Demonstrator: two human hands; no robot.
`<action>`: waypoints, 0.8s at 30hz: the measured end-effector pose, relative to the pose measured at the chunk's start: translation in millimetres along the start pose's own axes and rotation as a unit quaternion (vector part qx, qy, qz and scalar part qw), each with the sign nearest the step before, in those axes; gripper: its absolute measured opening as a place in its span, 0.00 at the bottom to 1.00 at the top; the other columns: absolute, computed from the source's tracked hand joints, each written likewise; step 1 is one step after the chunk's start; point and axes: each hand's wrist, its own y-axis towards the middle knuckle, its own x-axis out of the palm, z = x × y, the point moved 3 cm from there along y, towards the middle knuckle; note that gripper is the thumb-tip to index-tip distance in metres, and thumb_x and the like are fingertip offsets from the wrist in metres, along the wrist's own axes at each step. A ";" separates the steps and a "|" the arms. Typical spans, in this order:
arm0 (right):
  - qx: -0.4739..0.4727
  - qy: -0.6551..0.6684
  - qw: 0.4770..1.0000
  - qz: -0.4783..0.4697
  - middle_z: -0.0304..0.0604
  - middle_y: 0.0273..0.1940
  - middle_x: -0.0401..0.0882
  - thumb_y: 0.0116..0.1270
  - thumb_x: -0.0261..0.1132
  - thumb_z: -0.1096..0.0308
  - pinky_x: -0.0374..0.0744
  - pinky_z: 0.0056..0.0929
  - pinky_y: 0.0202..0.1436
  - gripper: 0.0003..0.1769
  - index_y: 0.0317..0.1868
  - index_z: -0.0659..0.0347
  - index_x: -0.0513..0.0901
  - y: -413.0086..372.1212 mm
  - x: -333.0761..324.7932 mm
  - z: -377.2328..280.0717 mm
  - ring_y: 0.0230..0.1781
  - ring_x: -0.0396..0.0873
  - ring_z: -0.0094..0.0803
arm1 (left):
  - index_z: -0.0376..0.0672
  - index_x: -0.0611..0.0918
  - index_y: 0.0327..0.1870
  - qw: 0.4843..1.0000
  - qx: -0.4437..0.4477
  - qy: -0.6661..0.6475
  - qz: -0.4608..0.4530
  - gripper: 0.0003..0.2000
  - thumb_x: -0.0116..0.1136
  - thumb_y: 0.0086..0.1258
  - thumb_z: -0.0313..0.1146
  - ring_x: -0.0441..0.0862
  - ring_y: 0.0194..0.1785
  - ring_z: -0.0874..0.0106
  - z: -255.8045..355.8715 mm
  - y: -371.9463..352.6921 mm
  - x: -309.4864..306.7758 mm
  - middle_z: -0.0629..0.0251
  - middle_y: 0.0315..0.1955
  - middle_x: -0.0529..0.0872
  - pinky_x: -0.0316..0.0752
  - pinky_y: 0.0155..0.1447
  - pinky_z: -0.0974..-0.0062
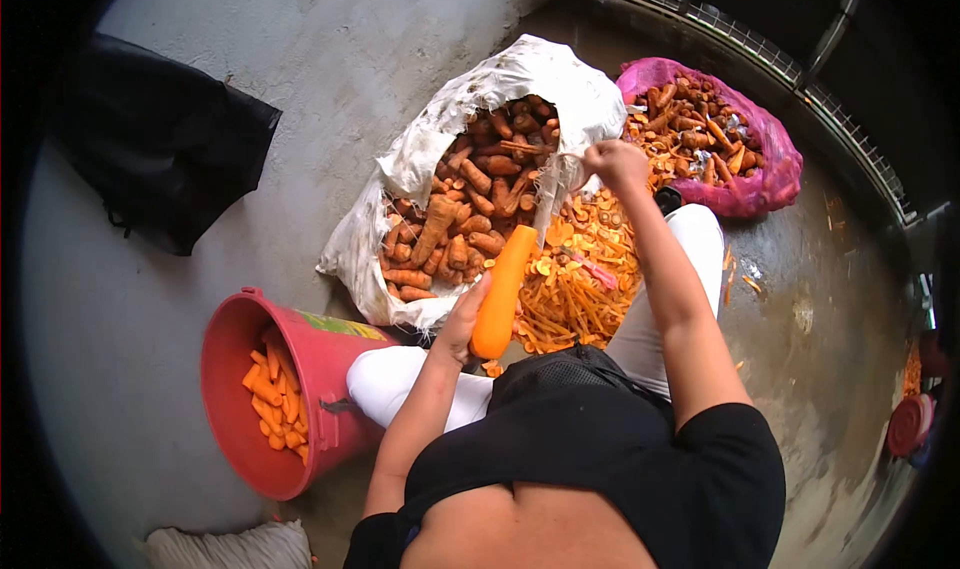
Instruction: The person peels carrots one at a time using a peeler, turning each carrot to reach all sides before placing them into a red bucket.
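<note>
My left hand (460, 321) is wrapped around the thick lower end of a large peeled carrot (503, 294), which tilts up and away from me, bright orange and smooth. My right hand (617, 166) is closed on a knife (547, 207), whose pale, blurred blade reaches down toward the carrot's upper tip. Below the blade, a heap of orange peelings and cut carrot ends (575, 294) lies between my legs. Just beyond the left hand, unpeeled carrots (480, 204), brown with soil, fill an open white sack (405, 169).
A red bucket (330, 369) lies tilted at my left with peeled carrots (275, 399) inside. Past my right hand sits a pink mesh sack (765, 164) of carrots and scraps. A black bag (170, 134) is at the far left, and a metal grate (745, 39) edges the wet floor.
</note>
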 end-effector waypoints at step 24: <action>-0.462 0.200 0.864 0.011 0.32 0.12 0.69 0.48 0.66 0.63 0.64 0.32 0.24 0.13 0.11 0.49 0.73 -138.8 -42.3 -129.6 0.17 0.69 0.30 | 0.45 0.72 0.61 0.989 -0.018 -0.130 0.064 0.23 0.41 0.77 0.53 0.84 0.44 0.70 4.9 14.4 -12.3 0.63 0.46 0.82 0.83 0.45 0.69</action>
